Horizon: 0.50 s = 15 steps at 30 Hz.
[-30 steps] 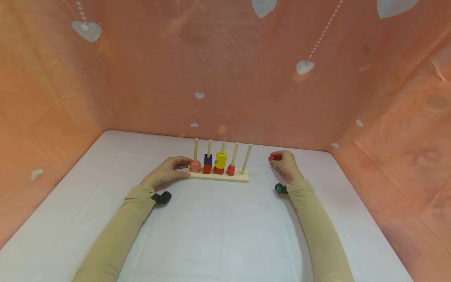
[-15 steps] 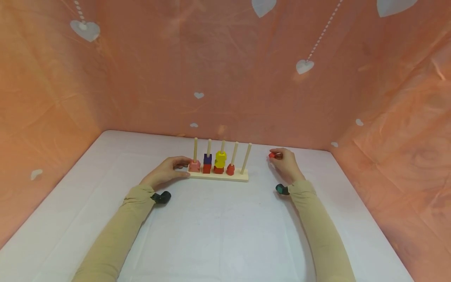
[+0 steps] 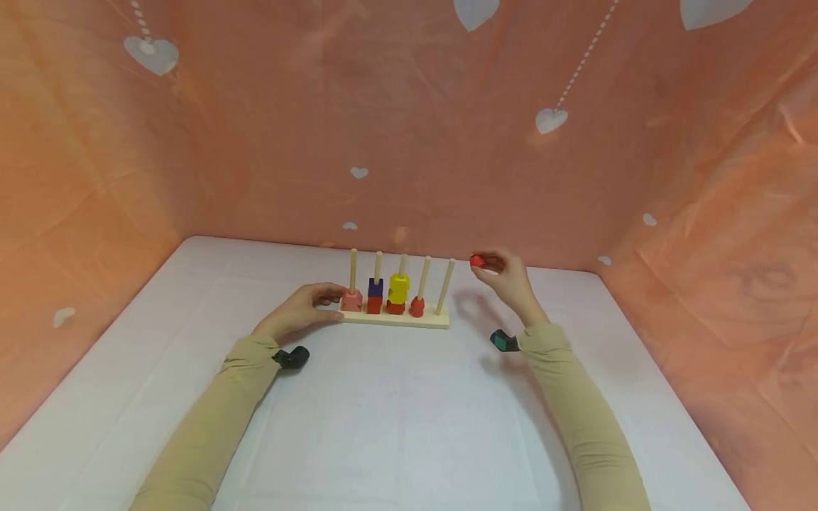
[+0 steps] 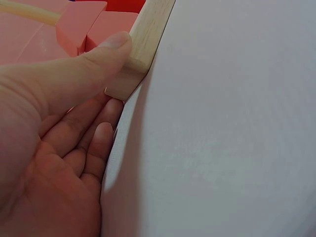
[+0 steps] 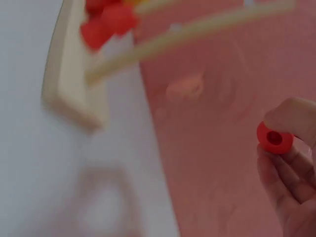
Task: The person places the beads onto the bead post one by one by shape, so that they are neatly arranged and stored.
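Note:
A pale wooden stacking board (image 3: 396,321) with several upright pegs stands on the table. My left hand (image 3: 298,311) grips its left end; in the left wrist view the thumb (image 4: 108,49) lies over the board's edge, with the other fingers beside and below it. Pink blocks (image 3: 351,301) sit on the leftmost peg. To the right come a purple block (image 3: 375,288) over a red one, yellow blocks (image 3: 399,288) over red, and a red piece (image 3: 417,307). The rightmost peg (image 3: 445,287) is bare. Raised off the table, my right hand (image 3: 513,280) pinches a red bead (image 5: 262,129) whose hole shows.
The white table (image 3: 383,411) ends at an orange cloth backdrop (image 3: 409,142) with white hearts, close behind the board. Dark wrist cameras (image 3: 292,358) stick out from both tan sleeves (image 3: 581,404).
My right hand has lifted off the table with the red bead and moved left toward the board's right end. The left hand and the board have stayed in place.

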Motion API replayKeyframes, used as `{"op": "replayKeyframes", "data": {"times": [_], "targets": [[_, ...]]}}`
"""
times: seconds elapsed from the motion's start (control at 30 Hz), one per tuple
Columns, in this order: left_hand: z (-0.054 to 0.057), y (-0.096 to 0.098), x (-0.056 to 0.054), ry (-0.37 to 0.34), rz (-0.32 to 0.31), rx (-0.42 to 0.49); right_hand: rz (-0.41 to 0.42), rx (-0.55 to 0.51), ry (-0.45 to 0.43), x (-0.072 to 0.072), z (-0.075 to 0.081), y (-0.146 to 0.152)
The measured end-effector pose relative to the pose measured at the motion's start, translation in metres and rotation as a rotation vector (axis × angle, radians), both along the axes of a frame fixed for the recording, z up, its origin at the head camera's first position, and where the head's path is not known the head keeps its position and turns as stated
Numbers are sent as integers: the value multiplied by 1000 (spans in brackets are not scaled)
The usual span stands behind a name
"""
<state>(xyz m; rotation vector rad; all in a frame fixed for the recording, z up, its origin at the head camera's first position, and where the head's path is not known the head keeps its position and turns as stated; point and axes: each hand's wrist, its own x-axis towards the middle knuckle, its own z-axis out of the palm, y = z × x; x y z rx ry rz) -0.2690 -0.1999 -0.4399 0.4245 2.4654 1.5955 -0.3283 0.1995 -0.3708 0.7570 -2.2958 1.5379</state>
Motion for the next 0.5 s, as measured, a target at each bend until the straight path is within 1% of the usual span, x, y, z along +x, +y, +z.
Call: {"op": "replayKeyframes", "data": {"times": [0.07,0.13,0.17,0.23,0.3,0.37,0.4,0.43,0.5], "targets": [[0,0,0,-14,0,14,27,-41,3,9,11,-8],[0,1,0,5,-7,14,46,-69,11,19,25,-16],[4,3,3,10,-8,14,52,-85,15,24,31,-20],[3,3,3,41,-16,3,62,-129,19,30,39,-27],[3,3,2,68,-20,-11,64,-171,22,35,45,-32],[3,2,2,52,-13,-7,66,-214,24,39,49,-38],[-1,1,-1,46,-10,-5,73,-233,18,41,51,-40],[0,1,0,42,-9,-3,77,-243,16,45,55,-44],[1,1,0,29,-6,1,90,-254,18,49,57,-49]]}}
